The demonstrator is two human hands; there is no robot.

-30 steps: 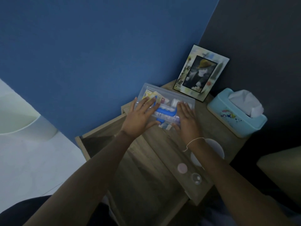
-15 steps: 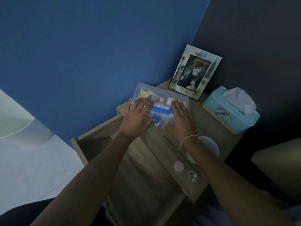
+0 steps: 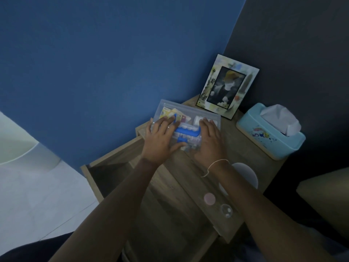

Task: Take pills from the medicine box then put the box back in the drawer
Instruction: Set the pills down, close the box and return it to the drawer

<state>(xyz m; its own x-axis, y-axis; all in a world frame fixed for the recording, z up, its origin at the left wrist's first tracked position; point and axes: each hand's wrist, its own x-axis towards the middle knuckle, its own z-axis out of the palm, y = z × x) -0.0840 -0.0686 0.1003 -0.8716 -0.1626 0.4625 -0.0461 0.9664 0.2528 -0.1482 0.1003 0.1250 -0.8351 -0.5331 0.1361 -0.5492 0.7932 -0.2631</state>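
The medicine box (image 3: 189, 116) is clear plastic with a blue handle (image 3: 187, 131) and a blue latch. It lies at the back left of the wooden nightstand top (image 3: 243, 148), against the blue wall. My left hand (image 3: 160, 140) lies over its left half, fingers spread on the lid and thumb at the front edge by the latch. My right hand (image 3: 211, 142) covers its right half the same way. Coloured packets show through the lid. Below and to the left, the drawer (image 3: 113, 173) stands pulled out, its inside dark.
A picture frame (image 3: 226, 86) leans in the back corner. A light blue tissue box (image 3: 270, 135) sits at the right edge. A white disc (image 3: 245, 174), a small pink round thing (image 3: 209, 198) and a clear round thing (image 3: 226, 210) lie near the front. A cushion (image 3: 330, 201) is at right.
Both hands stay on the box lid in the same places. Only the view has shifted a little.
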